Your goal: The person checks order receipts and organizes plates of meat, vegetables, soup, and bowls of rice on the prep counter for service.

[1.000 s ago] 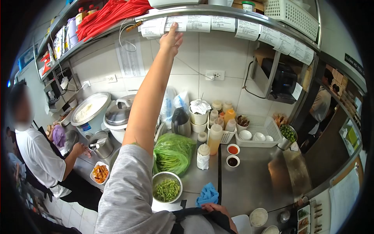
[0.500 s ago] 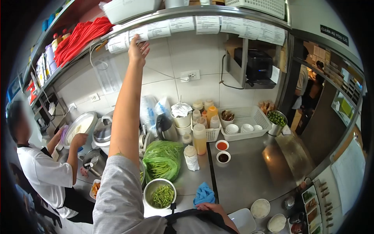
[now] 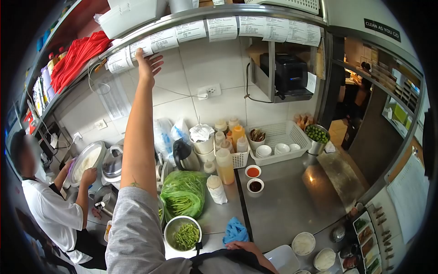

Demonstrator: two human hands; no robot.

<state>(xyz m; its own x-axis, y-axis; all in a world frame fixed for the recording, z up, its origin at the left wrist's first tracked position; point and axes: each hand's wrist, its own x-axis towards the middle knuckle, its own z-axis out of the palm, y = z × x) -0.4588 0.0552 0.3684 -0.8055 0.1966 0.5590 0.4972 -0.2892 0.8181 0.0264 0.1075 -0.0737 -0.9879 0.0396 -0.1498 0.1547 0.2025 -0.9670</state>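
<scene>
White ticket (image 3: 145,44) touches the unclenched left hand (image 3: 146,69) (sign (image 3: 382,30): "CLEAN AS YOU GO"), right hand's (image 3: 242,248) grip unclear.

Blue cloth (image 3: 235,230), white basket (image 3: 279,159) on counter (image 3: 287,201)

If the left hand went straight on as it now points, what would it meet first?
Most likely the paper slip at the top of the left hand; they may already touch, depth is unclear.

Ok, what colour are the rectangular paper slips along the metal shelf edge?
White paper slips with dark print; clearest in the head view.
</scene>
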